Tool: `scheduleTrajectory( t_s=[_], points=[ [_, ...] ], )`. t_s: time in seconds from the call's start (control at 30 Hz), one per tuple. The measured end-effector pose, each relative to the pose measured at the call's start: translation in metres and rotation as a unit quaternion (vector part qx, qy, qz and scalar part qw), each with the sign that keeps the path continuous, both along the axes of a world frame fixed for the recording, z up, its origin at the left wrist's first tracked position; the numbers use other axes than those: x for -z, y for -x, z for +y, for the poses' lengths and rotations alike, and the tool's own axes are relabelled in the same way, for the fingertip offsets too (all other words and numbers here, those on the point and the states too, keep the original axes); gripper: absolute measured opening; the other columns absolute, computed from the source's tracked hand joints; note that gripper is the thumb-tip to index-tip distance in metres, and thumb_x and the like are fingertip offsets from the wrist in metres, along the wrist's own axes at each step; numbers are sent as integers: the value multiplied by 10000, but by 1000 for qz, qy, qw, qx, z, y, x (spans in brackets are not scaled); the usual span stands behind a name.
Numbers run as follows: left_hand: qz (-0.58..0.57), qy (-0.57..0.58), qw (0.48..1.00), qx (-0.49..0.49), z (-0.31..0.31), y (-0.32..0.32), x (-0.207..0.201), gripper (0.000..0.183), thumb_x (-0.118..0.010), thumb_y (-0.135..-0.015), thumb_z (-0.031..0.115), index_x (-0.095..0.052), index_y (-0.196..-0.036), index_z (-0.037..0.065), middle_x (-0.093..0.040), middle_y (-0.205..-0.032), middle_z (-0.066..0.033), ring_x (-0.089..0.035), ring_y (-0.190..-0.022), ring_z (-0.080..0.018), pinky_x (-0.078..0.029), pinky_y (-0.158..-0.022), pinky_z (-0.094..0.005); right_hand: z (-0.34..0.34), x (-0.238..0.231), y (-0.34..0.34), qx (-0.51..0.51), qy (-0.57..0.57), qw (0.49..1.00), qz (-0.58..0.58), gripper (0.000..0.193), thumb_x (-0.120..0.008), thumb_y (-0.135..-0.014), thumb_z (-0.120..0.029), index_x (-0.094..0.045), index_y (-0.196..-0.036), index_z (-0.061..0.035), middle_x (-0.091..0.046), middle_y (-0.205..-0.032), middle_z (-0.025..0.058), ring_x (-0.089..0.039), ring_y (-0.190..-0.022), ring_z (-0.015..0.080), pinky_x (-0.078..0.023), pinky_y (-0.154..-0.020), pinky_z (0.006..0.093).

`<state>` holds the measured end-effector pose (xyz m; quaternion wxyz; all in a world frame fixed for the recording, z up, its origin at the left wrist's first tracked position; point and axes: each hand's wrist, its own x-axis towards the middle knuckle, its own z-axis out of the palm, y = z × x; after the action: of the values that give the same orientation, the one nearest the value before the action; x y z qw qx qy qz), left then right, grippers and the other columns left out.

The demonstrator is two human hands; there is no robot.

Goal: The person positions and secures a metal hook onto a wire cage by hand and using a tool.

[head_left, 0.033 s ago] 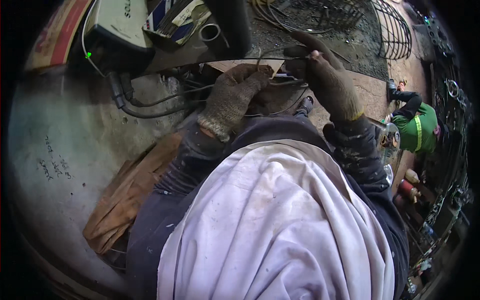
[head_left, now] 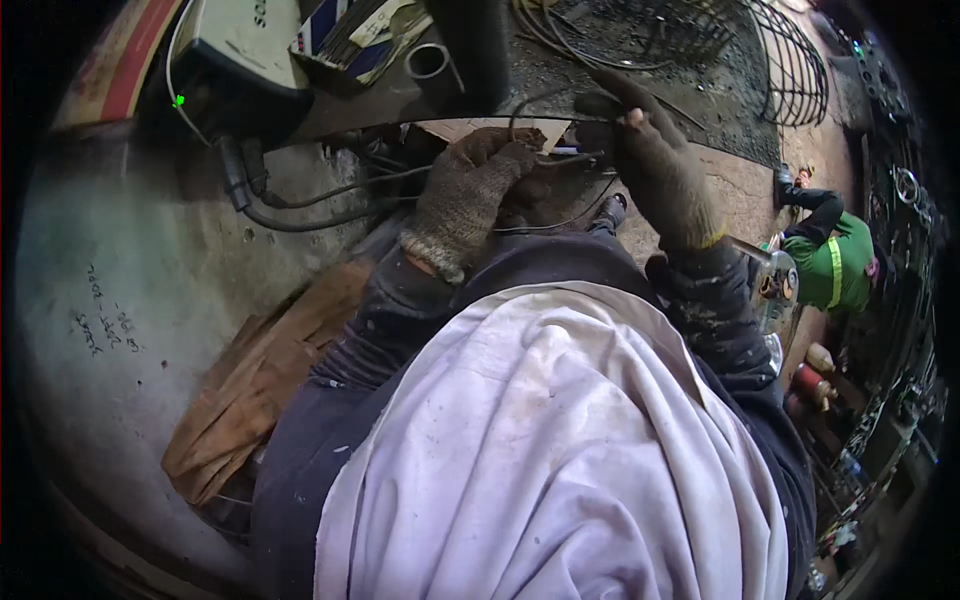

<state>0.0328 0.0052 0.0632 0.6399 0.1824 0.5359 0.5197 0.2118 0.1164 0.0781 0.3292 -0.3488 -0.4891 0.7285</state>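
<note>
My left hand [head_left: 462, 195], in a worn grey-brown knit glove, is closed with its fingers curled and pressed together. A thin dark wire [head_left: 530, 101] rises from its fingertips and bends over toward my right hand. My right hand [head_left: 662, 170], in a matching dirty glove, is beside the workbench edge. Its long fingers point up and left, and a bare fingertip pokes through the glove. The wire runs into its fingers, whose inner side is hidden. Both hands are a little apart, above my dark trousers. Another thin cable [head_left: 570, 160] passes between them.
A dark workbench [head_left: 690, 100] covered in grit holds a short pipe [head_left: 428, 62], coiled wire and a wire-mesh cage [head_left: 795, 65]. At left are a boxy machine [head_left: 245, 50], thick black cables [head_left: 300, 222] and brown cloth [head_left: 270, 370]. A person in green [head_left: 840, 260] crouches at right.
The whole view has shifted very slightly. Both hands keep nearly the same pose, and the wire between them has barely changed its curve.
</note>
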Motion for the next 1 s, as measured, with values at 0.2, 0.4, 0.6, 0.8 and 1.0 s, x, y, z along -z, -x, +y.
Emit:
scheduleTrajectory(
  t_s=[0.2, 0.4, 0.6, 0.8, 1.0],
  points=[
    [-169, 40, 980, -100, -20, -8, 52, 213, -663, -940, 152, -637, -1120, 40, -683, -931, -81, -677, -779, -166, -583, -691, -299, -23, 35, 1, -170, 50, 968, -177, 407, -638, -958, -246, -609, -1255, 31, -679, -1099, 102, -647, -982, 159, -521, -887, 291],
    [233, -167, 956, 63, -35, -3, 82, 480, -701, -807, -2, -592, -1269, 69, -658, -1089, -144, -669, -951, -273, -572, -818, -361, -10, 55, 24, -155, 6, 962, -227, 355, -615, -955, -301, -681, -1078, 25, -692, -918, 86, -636, -835, 131, -504, -746, 270],
    [83, -83, 993, 12, -31, 0, 96, 551, -690, -771, -47, -574, -1301, 47, -639, -1178, -152, -639, -1079, -281, -533, -930, -376, 8, 55, 48, -189, -34, 938, -288, 359, -620, -942, -338, -688, -1018, 6, -665, -837, 41, -602, -762, 109, -481, -686, 260],
    [22, -119, 993, -13, -19, 6, 84, 457, -637, -879, 19, -541, -1326, 26, -616, -1242, -126, -615, -1125, -248, -524, -955, -383, 33, 48, 67, -215, -102, 921, -307, 350, -634, -938, -319, -679, -1067, 4, -656, -858, 46, -604, -750, 109, -498, -681, 244],
    [-15, -68, 996, -60, 5, 22, 91, 432, -626, -924, 127, -526, -1332, 23, -612, -1238, -119, -620, -1092, -230, -537, -912, -365, 31, 57, 78, -159, -90, 938, -295, 374, -633, -943, -323, -670, -1109, 11, -664, -857, 53, -616, -730, 111, -521, -670, 247]
  ],
)
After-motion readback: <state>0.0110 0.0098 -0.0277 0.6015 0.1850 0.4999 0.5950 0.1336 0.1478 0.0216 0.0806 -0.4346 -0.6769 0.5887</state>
